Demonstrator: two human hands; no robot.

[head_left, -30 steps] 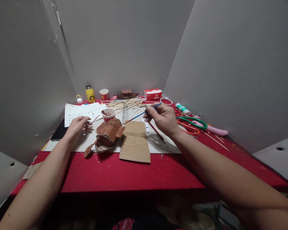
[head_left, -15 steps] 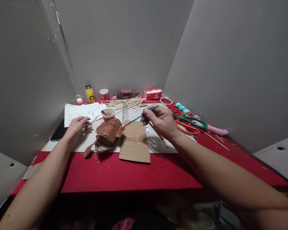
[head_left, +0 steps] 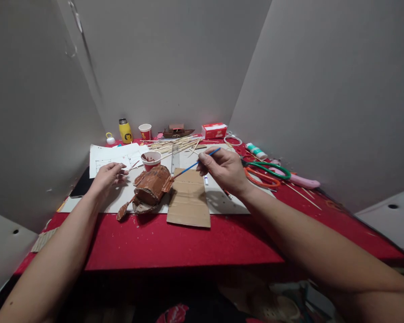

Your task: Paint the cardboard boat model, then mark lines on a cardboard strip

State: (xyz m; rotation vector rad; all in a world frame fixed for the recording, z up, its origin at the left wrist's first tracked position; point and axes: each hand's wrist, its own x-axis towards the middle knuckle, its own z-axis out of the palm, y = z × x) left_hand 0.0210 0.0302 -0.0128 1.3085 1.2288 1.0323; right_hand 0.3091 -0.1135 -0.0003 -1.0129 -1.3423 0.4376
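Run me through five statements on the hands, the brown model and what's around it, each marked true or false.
1. The right hand holds the blue brush. True.
2. The brown model is left of the flat cardboard. True.
3. The left hand rests on the flat cardboard. False: the left hand is left of the brown model, near the drawing sheet.
4. The yellow bottle lies on its side. False: the yellow bottle stands upright.
5. The nearer cup stands behind the brown model. True.
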